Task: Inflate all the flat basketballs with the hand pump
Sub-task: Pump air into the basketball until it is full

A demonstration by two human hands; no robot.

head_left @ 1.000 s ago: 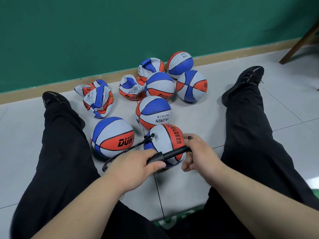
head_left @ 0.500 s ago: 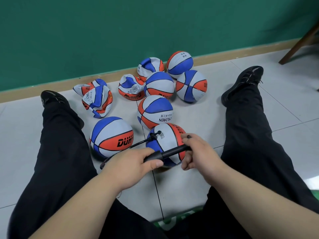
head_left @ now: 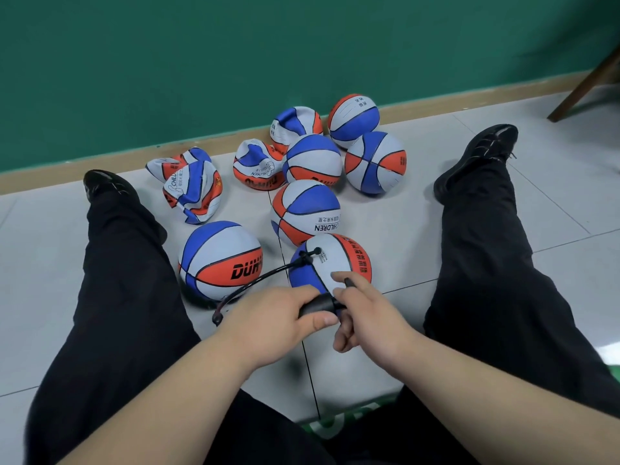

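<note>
Single view, head-worn, wide-angle. It sits at the eye height of a person seated on the tiled floor [head_left: 385, 209] and looks forward and down.

The sight line runs out between the left leg [head_left: 117, 280] and right leg [head_left: 476, 246] toward the green wall [head_left: 235, 62].

Nearest the lens, just below centre, are the left hand [head_left: 268, 320] and right hand [head_left: 369, 317], both on the hand pump [head_left: 318, 305]. The forearms enter from the bottom edge.

The basketballs [head_left: 312, 209] lie in the middle distance.

The skirting board [head_left: 469, 99] crosses the upper frame, rising to the right, and a chair leg [head_left: 583, 85] clips the top-right corner.
</note>
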